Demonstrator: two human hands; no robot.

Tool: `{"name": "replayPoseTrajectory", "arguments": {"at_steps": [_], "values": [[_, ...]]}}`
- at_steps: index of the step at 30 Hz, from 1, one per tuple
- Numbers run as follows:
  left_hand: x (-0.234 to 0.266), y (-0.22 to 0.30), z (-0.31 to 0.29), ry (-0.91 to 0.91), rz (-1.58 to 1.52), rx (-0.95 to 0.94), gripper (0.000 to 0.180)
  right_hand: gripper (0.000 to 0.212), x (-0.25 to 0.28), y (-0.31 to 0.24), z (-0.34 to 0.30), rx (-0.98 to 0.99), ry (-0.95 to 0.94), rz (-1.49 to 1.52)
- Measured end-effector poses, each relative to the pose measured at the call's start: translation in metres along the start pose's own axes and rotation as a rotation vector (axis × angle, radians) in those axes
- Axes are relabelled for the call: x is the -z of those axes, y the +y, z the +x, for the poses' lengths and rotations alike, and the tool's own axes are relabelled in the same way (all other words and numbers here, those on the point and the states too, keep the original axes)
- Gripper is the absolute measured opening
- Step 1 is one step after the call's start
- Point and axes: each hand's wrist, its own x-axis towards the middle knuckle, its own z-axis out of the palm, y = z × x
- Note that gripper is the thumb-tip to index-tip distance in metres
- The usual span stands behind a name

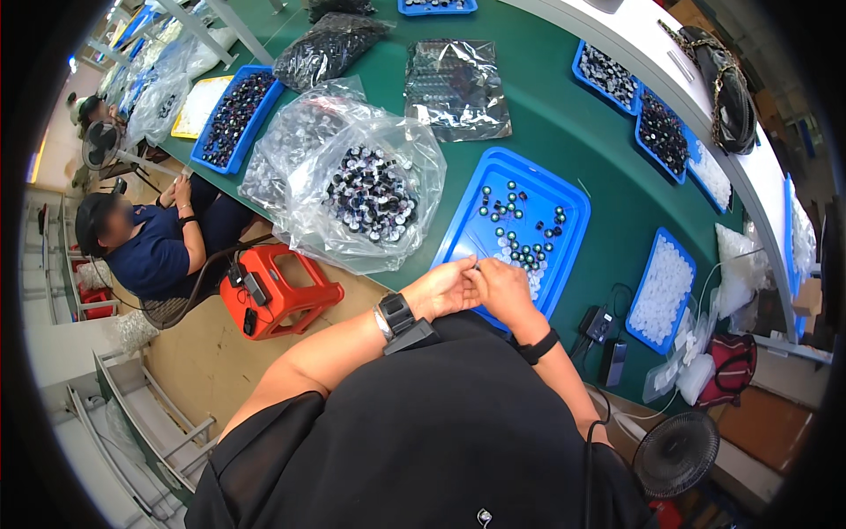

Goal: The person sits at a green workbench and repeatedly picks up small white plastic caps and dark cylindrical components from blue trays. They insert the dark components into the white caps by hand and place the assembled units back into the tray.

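My left hand (443,288) and my right hand (508,287) meet at the near edge of a blue tray (571,231). The fingertips of both are pinched together around a tiny dark piece, too small to name. Inside the tray lie loose small round dark pieces (531,254) with a greenish shine. Some white translucent pieces (535,280) are partly hidden behind my right hand. To the left of the tray, a clear plastic bag (421,167) stands open, filled with small black-and-clear round parts (370,198).
A flat clear bag (456,93) lies beyond the tray. Blue trays of dark parts (236,119) and white pieces (661,291) stand left and right. Cables run by a black power adapter (597,324). A red stool (278,295) and a seated person (159,242) are at left.
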Motion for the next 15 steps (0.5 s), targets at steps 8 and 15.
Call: {"name": "replayPoseTrajectory", "arguments": {"at_steps": [8,15], "values": [[0.074,0.043,0.0,-0.006,-0.168,-0.155,0.037,0.03,-0.031,0.036,0.001,-0.276,-0.114,0.315],[0.033,0.103,-0.05,0.318,0.075,-0.637,0.038,0.015,-0.032,0.113,0.012,-0.51,0.202,0.005]]}}
